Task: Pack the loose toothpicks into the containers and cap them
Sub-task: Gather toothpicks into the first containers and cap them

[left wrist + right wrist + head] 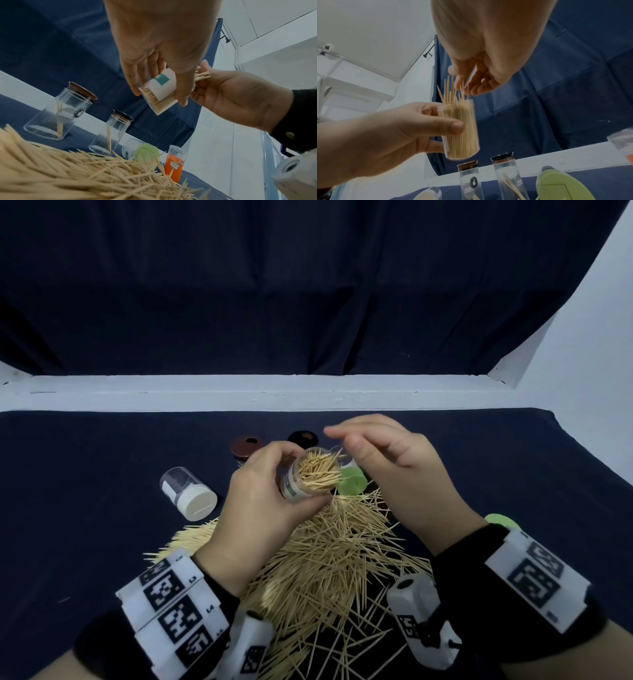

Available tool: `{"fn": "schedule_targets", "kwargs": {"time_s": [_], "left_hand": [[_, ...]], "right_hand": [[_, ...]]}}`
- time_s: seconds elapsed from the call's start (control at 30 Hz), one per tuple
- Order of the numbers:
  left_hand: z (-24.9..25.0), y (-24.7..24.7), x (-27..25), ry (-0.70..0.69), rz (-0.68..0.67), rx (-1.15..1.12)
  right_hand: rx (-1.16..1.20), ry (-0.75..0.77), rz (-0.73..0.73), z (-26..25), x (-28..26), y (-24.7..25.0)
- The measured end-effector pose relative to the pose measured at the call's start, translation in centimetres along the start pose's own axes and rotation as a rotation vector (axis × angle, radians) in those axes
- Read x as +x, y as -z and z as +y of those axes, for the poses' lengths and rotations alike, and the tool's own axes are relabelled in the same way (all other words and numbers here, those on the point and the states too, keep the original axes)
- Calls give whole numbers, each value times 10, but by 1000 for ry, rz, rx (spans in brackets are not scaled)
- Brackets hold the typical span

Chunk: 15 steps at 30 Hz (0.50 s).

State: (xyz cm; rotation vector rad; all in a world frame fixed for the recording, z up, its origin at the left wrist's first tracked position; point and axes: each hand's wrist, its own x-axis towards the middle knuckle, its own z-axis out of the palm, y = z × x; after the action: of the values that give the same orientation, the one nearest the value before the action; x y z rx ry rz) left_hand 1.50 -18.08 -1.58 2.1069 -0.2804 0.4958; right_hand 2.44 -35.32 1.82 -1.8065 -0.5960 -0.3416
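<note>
The left hand [263, 501] is curled round a clear container [308, 478], thumb on one side of the wall and fingers on the other, holding it above the table. The container is packed nearly full of toothpicks [462, 129]; its long axis runs from the palm outward, with the open mouth tilted up and toward the right hand. Several toothpick tips stick out past the rim.

The right hand [387, 460] hovers just over that open mouth, fingers bent and close together. In the right wrist view its fingertips [462, 83] touch the protruding tips, and 1 toothpick seems pinched between thumb and fingers, though blur makes this uncertain.

Directly below both hands a big loose pile of toothpicks [329, 559] lies on the dark blue cloth [85, 508]. Just under the held container lies a tipped container with a green lid [351, 481]. To the left of the left hand a container with a white cap [187, 494] lies on its side. Beyond the grip stand 2 clear jars, one with a brown lid [247, 447] and one with a black lid [303, 438], each holding a few toothpicks. An orange container [174, 163] stands further right.
</note>
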Motion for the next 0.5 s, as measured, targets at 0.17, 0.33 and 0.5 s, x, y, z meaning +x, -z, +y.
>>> {"fn": "schedule_targets", "kwargs": {"time_s": [0.17, 0.33, 0.5], "left_hand": [[-2, -1, 0, -9, -3, 9], [2, -6, -2, -49, -42, -21], [-2, -2, 0, -66, -20, -11]], "right_hand": [[-195, 176, 24, 6, -9, -6], [-329, 290, -24, 9, -11, -13], [-199, 198, -30, 5, -13, -3]]}}
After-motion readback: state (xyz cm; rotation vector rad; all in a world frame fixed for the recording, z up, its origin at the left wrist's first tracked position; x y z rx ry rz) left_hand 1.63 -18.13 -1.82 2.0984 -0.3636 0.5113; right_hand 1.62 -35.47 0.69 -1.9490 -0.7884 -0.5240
